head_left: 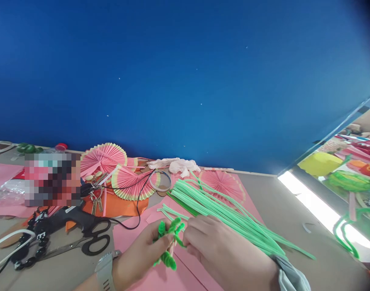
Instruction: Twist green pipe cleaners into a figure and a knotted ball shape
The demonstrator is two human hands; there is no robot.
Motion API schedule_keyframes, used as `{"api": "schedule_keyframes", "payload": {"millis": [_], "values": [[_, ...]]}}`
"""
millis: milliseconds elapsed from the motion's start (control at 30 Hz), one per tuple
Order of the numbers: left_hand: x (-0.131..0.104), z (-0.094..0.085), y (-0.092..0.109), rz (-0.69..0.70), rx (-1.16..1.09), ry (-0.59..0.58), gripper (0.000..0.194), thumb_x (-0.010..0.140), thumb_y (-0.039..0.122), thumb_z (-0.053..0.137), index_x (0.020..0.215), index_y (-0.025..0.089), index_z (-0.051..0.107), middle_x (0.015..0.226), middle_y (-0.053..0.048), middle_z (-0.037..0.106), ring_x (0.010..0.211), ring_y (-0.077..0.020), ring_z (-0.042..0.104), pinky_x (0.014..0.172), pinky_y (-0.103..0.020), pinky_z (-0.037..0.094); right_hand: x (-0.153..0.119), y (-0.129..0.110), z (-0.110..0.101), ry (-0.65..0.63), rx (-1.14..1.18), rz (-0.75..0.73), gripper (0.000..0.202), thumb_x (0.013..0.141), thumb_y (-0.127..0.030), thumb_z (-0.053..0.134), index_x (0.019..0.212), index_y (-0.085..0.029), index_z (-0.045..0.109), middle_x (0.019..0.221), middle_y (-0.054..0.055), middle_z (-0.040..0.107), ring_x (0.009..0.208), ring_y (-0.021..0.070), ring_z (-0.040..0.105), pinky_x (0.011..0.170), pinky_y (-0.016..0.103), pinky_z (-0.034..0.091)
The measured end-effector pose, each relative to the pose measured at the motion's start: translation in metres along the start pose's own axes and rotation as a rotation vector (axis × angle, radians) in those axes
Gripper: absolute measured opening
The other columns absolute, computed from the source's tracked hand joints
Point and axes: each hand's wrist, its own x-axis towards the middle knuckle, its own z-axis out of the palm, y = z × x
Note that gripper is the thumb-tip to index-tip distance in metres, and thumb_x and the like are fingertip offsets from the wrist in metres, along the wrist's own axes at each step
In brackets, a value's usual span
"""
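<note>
My left hand is closed around a small shape of twisted green pipe cleaners, with curled ends sticking out above and below the thumb. Close beside it, my right hand has its fingers pinched at a green strand coming off that shape; the fingertips are partly hidden. A bundle of light green pipe cleaners lies just behind and to the right of my right hand. Beneath both hands are sheets of pink paper.
Pleated pink paper fans and crumpled white tissue lie along the blue partition. Black scissors, keys, a black bead string and a roll of tape are to the left. More craft material shows beyond the partition's right edge.
</note>
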Motion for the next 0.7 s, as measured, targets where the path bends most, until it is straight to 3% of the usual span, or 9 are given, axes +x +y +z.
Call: {"api": "schedule_keyframes", "payload": {"millis": [100, 200, 300, 400, 533, 700], "values": [[0.001, -0.003, -0.002, 0.004, -0.042, 0.055, 0.023, 0.08, 0.036, 0.056, 0.073, 0.017, 0.049, 0.06, 0.005, 0.044, 0.054, -0.0069, 0.039, 0.051, -0.017, 0.039, -0.003, -0.004, 0.0, -0.069, -0.011, 0.022, 0.018, 0.073, -0.002, 0.048, 0.073, -0.02, 0.047, 0.071, -0.003, 0.057, 0.059, 0.0121, 0.051, 0.054, 0.023, 0.032], [0.0, 0.0, -0.002, 0.01, -0.029, 0.046, 0.023, 0.08, 0.038, 0.056, 0.075, 0.016, 0.053, 0.062, 0.004, 0.045, 0.056, -0.0074, 0.042, 0.053, -0.019, 0.042, -0.004, -0.004, -0.003, -0.113, 0.075, 0.14, 0.01, 0.081, -0.012, 0.045, 0.08, -0.022, 0.047, 0.064, -0.005, 0.056, 0.049, 0.0114, 0.047, 0.045, 0.023, 0.026], [-0.001, 0.003, -0.001, -0.01, -0.027, 0.046, 0.022, 0.081, 0.039, 0.055, 0.081, 0.017, 0.057, 0.07, 0.003, 0.048, 0.061, -0.0086, 0.048, 0.057, -0.021, 0.045, 0.0, -0.004, -0.004, -0.075, 0.167, 0.235, 0.007, 0.088, -0.023, 0.04, 0.087, -0.023, 0.047, 0.062, -0.006, 0.057, 0.049, 0.0121, 0.049, 0.045, 0.022, 0.029], [-0.002, 0.003, 0.002, -0.067, -0.059, 0.074, 0.022, 0.081, 0.041, 0.055, 0.087, 0.02, 0.058, 0.079, 0.002, 0.051, 0.069, -0.0101, 0.053, 0.062, -0.022, 0.046, 0.006, -0.005, -0.003, -0.079, 0.12, 0.277, 0.011, 0.088, -0.018, 0.04, 0.082, -0.022, 0.049, 0.068, -0.004, 0.061, 0.055, 0.0128, 0.053, 0.049, 0.022, 0.032], [-0.002, 0.0, 0.004, -0.068, -0.138, 0.106, 0.022, 0.081, 0.039, 0.056, 0.096, 0.023, 0.058, 0.082, 0.002, 0.051, 0.076, -0.0095, 0.051, 0.071, -0.021, 0.045, 0.012, -0.004, -0.002, -0.1, 0.057, 0.243, 0.015, 0.087, -0.013, 0.04, 0.079, -0.021, 0.05, 0.079, -0.001, 0.063, 0.063, 0.014, 0.058, 0.054, 0.022, 0.037], [-0.003, 0.001, 0.004, -0.039, -0.142, 0.075, 0.02, 0.084, 0.037, 0.052, 0.098, 0.022, 0.054, 0.073, 0.003, 0.049, 0.066, -0.008, 0.045, 0.064, -0.019, 0.042, 0.012, -0.004, -0.002, -0.093, 0.012, 0.243, 0.015, 0.086, -0.013, 0.041, 0.077, -0.021, 0.049, 0.078, -0.001, 0.063, 0.061, 0.0146, 0.058, 0.052, 0.021, 0.036]]}}
